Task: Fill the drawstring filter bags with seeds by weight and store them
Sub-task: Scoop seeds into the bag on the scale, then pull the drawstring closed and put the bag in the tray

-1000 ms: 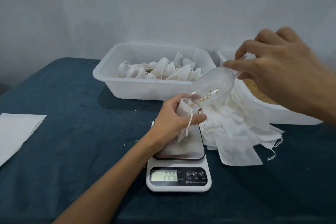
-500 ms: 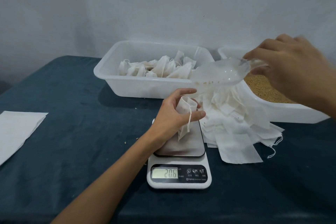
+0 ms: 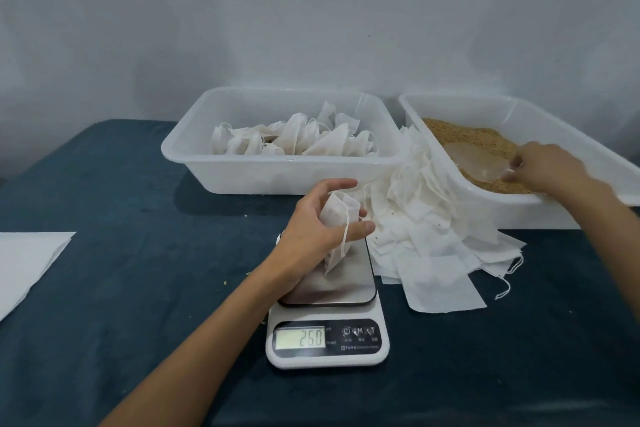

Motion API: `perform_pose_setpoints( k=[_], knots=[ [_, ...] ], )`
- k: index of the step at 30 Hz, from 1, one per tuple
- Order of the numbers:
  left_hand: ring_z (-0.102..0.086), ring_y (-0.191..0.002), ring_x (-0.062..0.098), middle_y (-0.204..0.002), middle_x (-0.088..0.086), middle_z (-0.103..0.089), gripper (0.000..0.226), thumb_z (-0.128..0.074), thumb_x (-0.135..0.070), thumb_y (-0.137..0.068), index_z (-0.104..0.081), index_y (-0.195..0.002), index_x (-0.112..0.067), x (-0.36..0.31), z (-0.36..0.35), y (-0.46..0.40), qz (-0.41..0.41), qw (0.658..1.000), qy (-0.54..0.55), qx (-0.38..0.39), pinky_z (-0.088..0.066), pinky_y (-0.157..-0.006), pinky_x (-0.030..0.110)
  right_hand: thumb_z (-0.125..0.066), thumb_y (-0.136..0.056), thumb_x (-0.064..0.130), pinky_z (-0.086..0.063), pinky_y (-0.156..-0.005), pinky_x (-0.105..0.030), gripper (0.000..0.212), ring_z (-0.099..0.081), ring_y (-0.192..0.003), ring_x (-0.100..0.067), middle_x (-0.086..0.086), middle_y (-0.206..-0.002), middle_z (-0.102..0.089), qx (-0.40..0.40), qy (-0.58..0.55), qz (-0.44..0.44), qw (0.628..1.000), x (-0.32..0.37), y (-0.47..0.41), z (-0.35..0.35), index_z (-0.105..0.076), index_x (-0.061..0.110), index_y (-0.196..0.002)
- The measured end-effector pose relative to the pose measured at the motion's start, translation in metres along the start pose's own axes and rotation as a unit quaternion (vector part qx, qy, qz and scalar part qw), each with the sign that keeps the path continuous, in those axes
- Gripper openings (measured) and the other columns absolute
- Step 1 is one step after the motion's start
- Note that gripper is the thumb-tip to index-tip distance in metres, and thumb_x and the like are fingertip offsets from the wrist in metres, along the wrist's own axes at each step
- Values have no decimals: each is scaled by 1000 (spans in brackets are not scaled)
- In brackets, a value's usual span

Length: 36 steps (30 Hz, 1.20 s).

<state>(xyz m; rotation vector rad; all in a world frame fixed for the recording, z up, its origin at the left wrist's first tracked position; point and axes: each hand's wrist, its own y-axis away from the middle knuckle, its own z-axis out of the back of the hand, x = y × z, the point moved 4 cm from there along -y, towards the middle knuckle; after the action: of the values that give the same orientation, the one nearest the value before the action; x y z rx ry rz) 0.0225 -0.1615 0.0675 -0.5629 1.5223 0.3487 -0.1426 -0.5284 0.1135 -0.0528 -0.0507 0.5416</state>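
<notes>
White mesh drawstring bag (image 3: 337, 218): we are gripping it with left hand (image 3: 313, 224) fingers curled, over the steel-topped digital scale (image 3: 329, 319); right hand (image 3: 543, 166) fingers are pinching the clear plastic scoop (image 3: 476, 161) in tan seeds (image 3: 485, 139).

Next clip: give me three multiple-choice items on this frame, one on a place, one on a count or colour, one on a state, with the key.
1. Where is the clear scoop?
A. in the seed tub
B. on the scale
C. on the cloth

2. How many white tubs stand on the table?
A. one
B. two
C. three

3. What is the left hand doing?
A. lying flat
B. pressing scale buttons
C. holding a filter bag over the scale

Key:
1 A, the scoop lies on the seeds in the right tub, under the right hand.
2 B, that one and the bag tub.
3 C, its grip is round the filter bag above the scale.
</notes>
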Motion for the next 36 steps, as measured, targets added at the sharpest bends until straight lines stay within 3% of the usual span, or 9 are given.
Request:
perform_pose_setpoints(
  k=[10,14,17,21,25,28,31,34,36],
  knots=[
    [-72,-91,11,-100,-1,-76,51,-86,-13,-83,-66,-128,-26,0,3,-1,-7,1000,-9,2,-53,-76,17,-76,-84,22,-48,-68,-32,15,-61,-82,-24,-9,-94,-68,73,76,-11,994,16,-3,-12,-71,9,-90],
    [-72,-94,10,-101,0,-76,52,-86,-11,-84,-65,-129,-25,2,2,-1,-10,1000,-12,2,-54,-77,17,-63,-92,16,-48,-77,-40,22,-61,-98,-35,-12,-106,-68,-149,-47,72,985,55,35,20,-68,9,-112],
    [-73,-95,12,-101,1,-77,45,-84,-13,-86,-67,-126,-24,0,1,0,-14,1000,-23,-2,-54,-79,18,-62,-95,22,-42,-72,-31,13,-60,-84,-15,2,-94,-70,-252,-205,238,915,111,106,33,-68,19,-106],
    [-73,-86,10,-93,7,-80,17,-64,-17,-103,-70,-117,-10,-1,0,-1,-24,998,-46,-18,-54,-78,19,-62,-99,25,-38,-70,-20,8,-50,-75,8,13,-88,-65,-215,-309,298,877,152,159,6,-67,23,-104],
    [-75,-88,16,-92,7,-80,30,-45,-23,-112,-71,-112,-7,-7,6,1,-43,997,-54,-38,-52,-74,18,-64,-97,14,-39,-70,-11,9,-55,-78,6,14,-90,-67,-213,-393,263,855,151,160,-17,-69,20,-101],
    [-74,-92,12,-99,2,-81,31,-44,-27,-112,-73,-112,-16,-25,22,-7,-47,995,-60,-66,-56,-65,22,-65,-97,15,-40,-71,-8,10,-56,-80,6,20,-89,-64,-208,-397,271,852,150,160,-24,-70,23,-102],
    [-73,-100,13,-101,-3,-79,28,-50,-24,-110,-77,-107,-20,-52,43,-31,-88,985,-96,-110,-60,-77,24,-64,-97,17,-40,-71,-7,11,-57,-81,5,24,-90,-63,-199,-404,276,849,151,161,-26,-69,25,-103],
    [-70,-71,16,-95,0,-71,26,-53,-22,-109,-79,-106,-16,-79,68,-70,-126,969,-159,-142,-56,-50,30,-63,-98,18,-40,-72,-7,11,-58,-82,4,27,-91,-62,-199,-408,288,843,153,164,-26,-69,25,-103],
    [-69,-69,16,-103,3,-64,25,-56,-24,-107,-80,-104,-17,-89,89,-107,-136,940,-247,-192,-55,-56,29,-63,-97,18,-40,-72,-6,12,-58,-83,4,28,-91,-61,-201,-410,290,841,153,165,-26,-69,26,-103]
  ],
)
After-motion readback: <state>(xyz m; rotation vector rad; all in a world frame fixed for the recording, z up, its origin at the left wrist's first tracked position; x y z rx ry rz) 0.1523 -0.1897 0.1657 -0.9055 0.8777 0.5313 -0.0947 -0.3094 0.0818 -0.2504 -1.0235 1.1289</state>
